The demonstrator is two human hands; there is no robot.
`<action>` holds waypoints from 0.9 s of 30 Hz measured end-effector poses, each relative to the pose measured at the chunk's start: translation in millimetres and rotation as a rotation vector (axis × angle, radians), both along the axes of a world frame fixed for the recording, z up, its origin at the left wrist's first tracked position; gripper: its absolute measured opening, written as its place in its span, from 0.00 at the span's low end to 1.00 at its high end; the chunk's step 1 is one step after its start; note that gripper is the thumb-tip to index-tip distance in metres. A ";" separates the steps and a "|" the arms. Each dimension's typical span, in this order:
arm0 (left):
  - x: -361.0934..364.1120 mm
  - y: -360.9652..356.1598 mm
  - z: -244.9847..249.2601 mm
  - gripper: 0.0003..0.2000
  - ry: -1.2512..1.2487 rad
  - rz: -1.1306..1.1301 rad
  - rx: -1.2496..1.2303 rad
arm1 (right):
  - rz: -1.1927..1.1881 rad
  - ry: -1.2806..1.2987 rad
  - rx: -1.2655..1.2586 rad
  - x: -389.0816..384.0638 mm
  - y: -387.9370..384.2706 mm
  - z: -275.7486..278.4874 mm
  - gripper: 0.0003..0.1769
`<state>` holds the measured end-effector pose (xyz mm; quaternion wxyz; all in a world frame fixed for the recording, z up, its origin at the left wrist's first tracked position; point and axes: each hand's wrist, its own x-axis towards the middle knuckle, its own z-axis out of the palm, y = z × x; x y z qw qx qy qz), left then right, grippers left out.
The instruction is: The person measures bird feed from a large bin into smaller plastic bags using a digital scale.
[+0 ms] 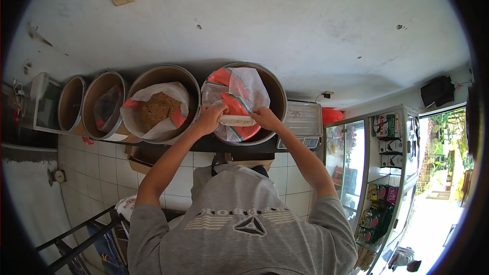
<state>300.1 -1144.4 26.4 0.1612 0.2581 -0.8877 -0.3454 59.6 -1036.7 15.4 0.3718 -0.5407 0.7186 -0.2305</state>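
A red, white and green plastic sack (242, 89) stands inside a round drum (277, 89) in front of me. My left hand (213, 117) is closed on the sack's near part. Opposite it, my right hand (266, 118) also grips the sack, fingers curled over its edge. Between the two hands stretches a pale, narrow strip (238, 120) that looks like the sack's folded rim. Just left, another drum (189, 79) holds an open white sack (159, 89) filled with brown granular feed (160, 109).
Further left stand two smaller drums, one (104, 84) with a clear bag inside. A scale with a metal tray (303, 117) sits to the right. Beyond it is a glass display case (346, 158) with packets. A black metal rack (81, 244) is at lower left.
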 end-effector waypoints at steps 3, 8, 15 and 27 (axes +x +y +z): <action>2.4 -6.0 -2.3 0.04 -0.013 -0.072 0.002 | 0.056 -0.044 0.010 -6.0 -2.3 0.8 0.13; 7.2 -4.0 3.8 0.06 -0.042 -0.139 -0.093 | 0.090 -0.175 -0.059 -5.7 -0.8 3.0 0.10; 3.3 -7.0 -11.9 0.07 -0.085 -0.172 -0.284 | 0.400 0.450 -0.420 3.9 13.3 16.4 0.08; -3.0 -35.0 8.7 0.06 -0.046 -0.314 -0.205 | 0.359 0.259 -0.499 -4.3 8.7 22.7 0.05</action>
